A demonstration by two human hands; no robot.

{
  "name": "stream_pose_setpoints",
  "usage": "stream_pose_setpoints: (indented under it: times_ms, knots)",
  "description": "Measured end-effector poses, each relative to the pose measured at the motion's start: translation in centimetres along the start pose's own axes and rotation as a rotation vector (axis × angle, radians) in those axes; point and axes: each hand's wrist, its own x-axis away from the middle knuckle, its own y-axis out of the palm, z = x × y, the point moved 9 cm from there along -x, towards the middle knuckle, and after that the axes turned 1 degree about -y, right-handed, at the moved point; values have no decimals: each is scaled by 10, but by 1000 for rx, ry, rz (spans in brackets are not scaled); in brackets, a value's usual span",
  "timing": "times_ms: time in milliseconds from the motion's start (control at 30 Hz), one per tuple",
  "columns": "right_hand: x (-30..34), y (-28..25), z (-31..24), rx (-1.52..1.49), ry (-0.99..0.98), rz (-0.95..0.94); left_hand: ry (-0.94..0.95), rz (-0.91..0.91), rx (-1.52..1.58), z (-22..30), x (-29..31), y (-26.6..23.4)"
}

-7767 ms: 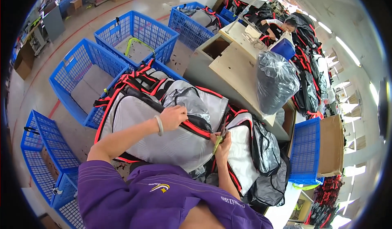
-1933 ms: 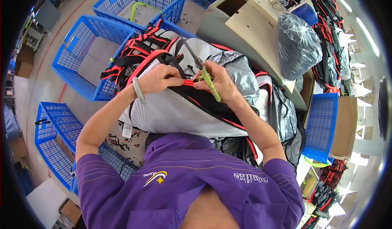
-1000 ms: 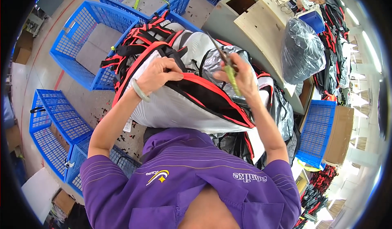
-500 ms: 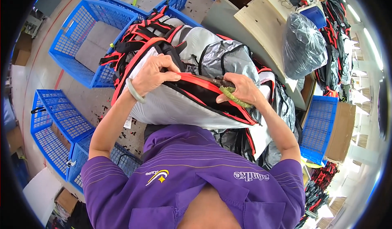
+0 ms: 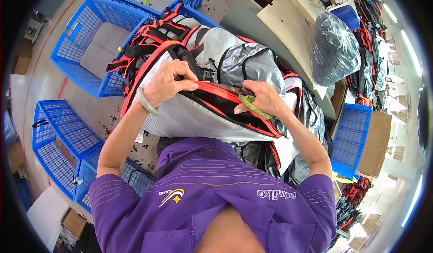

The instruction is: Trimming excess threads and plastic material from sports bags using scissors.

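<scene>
Pinching the red edge (image 5: pixel 213 90) between thumb and finger, your left hand (image 5: pixel 168 82) is at ten o'clock, seemingly to hold it tight. Your right hand (image 5: pixel 264 99), at two o'clock, is curled round the green-handled snips (image 5: pixel 247 102), which sit close to that edge; I can't tell if they touch. The big grey bag (image 5: pixel 189 118) lies at twelve o'clock from you, likely so both hands can reach it.

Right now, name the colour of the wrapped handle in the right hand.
Yellowish green; the wrapped handle shows best in the head view.
</scene>
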Motion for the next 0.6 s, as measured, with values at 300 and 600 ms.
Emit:
stream_pose_setpoints:
  times_ms: [300, 600]
  knots:
    - [36, -58, 60, -48, 168, 561, 150, 145, -381, -33, -65, -19]
    - [223, 50, 150, -604, 606, 1125, 331, 208, -959, -158, -53, 47]
